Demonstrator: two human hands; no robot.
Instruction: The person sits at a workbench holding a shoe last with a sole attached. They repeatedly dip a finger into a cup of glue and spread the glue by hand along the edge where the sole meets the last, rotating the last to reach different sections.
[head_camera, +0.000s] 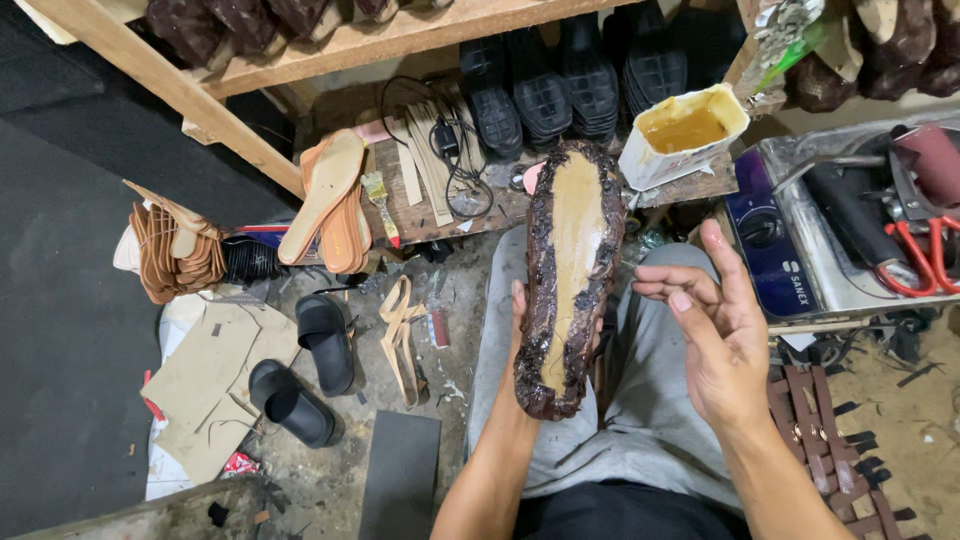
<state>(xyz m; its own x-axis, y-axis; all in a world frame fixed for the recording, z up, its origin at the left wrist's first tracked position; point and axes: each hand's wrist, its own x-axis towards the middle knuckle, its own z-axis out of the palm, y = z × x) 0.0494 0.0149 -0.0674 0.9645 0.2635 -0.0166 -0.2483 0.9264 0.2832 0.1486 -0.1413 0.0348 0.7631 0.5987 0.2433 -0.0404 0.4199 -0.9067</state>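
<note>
We can barely see the left hand (523, 322), it's mostly tucked behind the shoe sole (571, 275), just fingertips poking out at its edges. The dark shoes (250, 18) on the wooden shelf (400, 35) get chopped by the top edge, and the red-handled tool (915, 262) runs off the right.

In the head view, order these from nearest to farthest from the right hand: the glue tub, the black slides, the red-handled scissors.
From the right hand:
1. Red-handled scissors, at the right edge.
2. Glue tub, above, on the bench.
3. Black slides, far left on the floor.
</note>
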